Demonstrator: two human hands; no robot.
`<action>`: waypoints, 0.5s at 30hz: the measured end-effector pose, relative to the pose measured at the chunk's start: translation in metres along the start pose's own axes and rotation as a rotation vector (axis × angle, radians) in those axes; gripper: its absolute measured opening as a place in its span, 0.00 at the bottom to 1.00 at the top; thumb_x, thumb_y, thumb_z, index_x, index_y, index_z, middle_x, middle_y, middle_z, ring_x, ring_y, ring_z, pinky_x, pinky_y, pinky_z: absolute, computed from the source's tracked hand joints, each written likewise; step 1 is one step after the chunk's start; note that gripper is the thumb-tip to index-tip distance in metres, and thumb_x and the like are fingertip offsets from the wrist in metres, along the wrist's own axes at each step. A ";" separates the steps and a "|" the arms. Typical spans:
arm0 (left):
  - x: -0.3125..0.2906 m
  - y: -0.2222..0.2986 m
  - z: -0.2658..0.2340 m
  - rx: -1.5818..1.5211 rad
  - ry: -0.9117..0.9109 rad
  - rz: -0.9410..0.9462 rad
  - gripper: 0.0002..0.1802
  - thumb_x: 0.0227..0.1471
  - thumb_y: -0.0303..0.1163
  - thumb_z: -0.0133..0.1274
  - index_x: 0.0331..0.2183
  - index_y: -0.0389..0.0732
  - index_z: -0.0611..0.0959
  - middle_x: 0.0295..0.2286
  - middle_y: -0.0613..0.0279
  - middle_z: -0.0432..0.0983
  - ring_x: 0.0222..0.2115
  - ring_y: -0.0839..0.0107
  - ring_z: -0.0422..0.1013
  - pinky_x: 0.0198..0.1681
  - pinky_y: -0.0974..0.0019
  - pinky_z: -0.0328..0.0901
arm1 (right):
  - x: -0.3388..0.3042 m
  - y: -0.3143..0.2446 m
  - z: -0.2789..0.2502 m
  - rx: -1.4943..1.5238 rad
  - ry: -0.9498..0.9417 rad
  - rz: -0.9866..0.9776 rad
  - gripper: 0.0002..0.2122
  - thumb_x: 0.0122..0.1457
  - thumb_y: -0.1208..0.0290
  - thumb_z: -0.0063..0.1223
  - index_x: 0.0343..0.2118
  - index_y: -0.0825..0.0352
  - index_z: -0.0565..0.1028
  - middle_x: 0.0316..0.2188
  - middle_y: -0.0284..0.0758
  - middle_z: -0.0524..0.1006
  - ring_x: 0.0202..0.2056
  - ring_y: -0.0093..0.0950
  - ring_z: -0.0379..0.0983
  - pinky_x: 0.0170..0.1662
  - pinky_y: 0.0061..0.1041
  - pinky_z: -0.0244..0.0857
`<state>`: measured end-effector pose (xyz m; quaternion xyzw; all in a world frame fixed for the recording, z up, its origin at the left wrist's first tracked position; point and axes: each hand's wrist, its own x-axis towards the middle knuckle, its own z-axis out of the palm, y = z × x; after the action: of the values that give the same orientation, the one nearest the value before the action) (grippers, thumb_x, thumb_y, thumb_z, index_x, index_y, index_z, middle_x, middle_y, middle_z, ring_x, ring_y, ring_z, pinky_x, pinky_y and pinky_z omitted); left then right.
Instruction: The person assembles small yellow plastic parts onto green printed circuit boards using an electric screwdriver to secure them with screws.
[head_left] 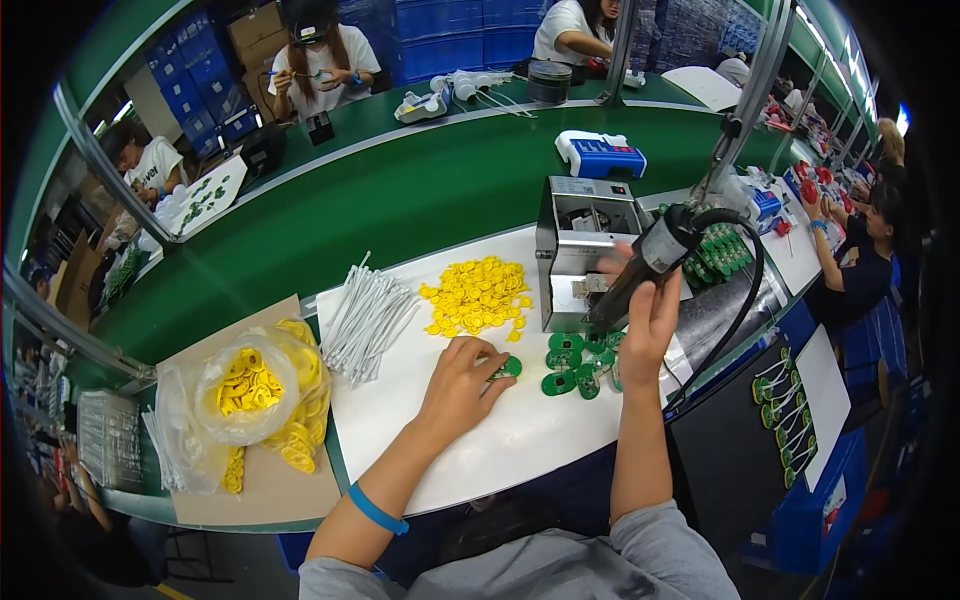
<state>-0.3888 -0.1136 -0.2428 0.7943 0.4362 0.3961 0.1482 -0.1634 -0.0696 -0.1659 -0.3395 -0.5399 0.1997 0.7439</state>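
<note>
My left hand (463,382) is closed on a green round circuit board (508,369), holding it down on the white work surface (470,440). Beside the hanging black electric screwdriver (645,262), my right hand (648,325) is raised with its fingers stretched out and apart around the tool. Some of those fingers are blurred and partly behind it. Several more green circuit boards (562,358) lie between my hands, below a grey metal box-shaped machine (590,245). Just beyond my left hand is a heap of small yellow round parts (478,295).
A bundle of white sticks (368,318) lies left of the yellow heap. Farther left, a plastic bag (225,425) holds yellow pieces. Past the machine sits a blue-and-white device (602,155) by the green belt (330,215). A black cable (757,265) loops at right. Other people work around.
</note>
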 end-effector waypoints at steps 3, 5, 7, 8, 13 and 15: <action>0.003 -0.004 0.005 -0.023 -0.032 -0.037 0.16 0.43 0.31 0.67 0.37 0.35 0.87 0.30 0.58 0.73 0.36 0.60 0.69 0.41 0.60 0.65 | 0.012 0.006 -0.006 -0.019 -0.142 0.118 0.24 0.67 0.64 0.49 0.61 0.72 0.59 0.30 0.33 0.73 0.29 0.22 0.72 0.35 0.22 0.69; 0.003 -0.009 0.009 -0.047 -0.035 -0.062 0.16 0.43 0.31 0.68 0.36 0.36 0.87 0.30 0.58 0.73 0.35 0.60 0.69 0.41 0.60 0.65 | 0.020 0.011 -0.003 0.352 -0.196 0.259 0.20 0.68 0.61 0.49 0.54 0.71 0.64 0.28 0.32 0.70 0.29 0.22 0.71 0.32 0.22 0.67; 0.005 -0.012 0.013 -0.073 -0.037 -0.086 0.16 0.42 0.31 0.68 0.36 0.36 0.87 0.30 0.59 0.72 0.34 0.60 0.69 0.40 0.60 0.65 | 0.030 0.015 -0.001 0.481 -0.222 0.362 0.19 0.68 0.57 0.49 0.47 0.70 0.66 0.25 0.32 0.68 0.23 0.23 0.70 0.27 0.22 0.65; 0.006 -0.013 0.015 -0.080 -0.034 -0.095 0.16 0.42 0.31 0.68 0.36 0.36 0.87 0.29 0.59 0.72 0.34 0.60 0.69 0.40 0.60 0.65 | 0.037 0.017 -0.004 0.458 -0.263 0.389 0.19 0.68 0.55 0.49 0.45 0.69 0.66 0.25 0.32 0.67 0.21 0.23 0.69 0.25 0.22 0.65; 0.012 -0.013 0.019 -0.083 -0.052 -0.112 0.19 0.41 0.31 0.69 0.38 0.35 0.87 0.28 0.57 0.72 0.32 0.61 0.68 0.38 0.61 0.65 | 0.047 0.023 0.004 0.227 -0.071 -0.004 0.18 0.63 0.62 0.59 0.44 0.72 0.67 0.27 0.33 0.73 0.22 0.20 0.71 0.27 0.20 0.66; 0.014 -0.013 0.020 -0.089 -0.056 -0.116 0.19 0.42 0.31 0.69 0.38 0.36 0.87 0.27 0.58 0.71 0.32 0.61 0.68 0.38 0.62 0.64 | 0.049 0.026 0.008 0.114 -0.051 -0.087 0.17 0.62 0.66 0.60 0.44 0.73 0.68 0.27 0.32 0.74 0.22 0.20 0.72 0.28 0.20 0.68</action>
<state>-0.3765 -0.0929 -0.2564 0.7711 0.4591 0.3833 0.2183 -0.1524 -0.0171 -0.1506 -0.2675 -0.5607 0.2064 0.7559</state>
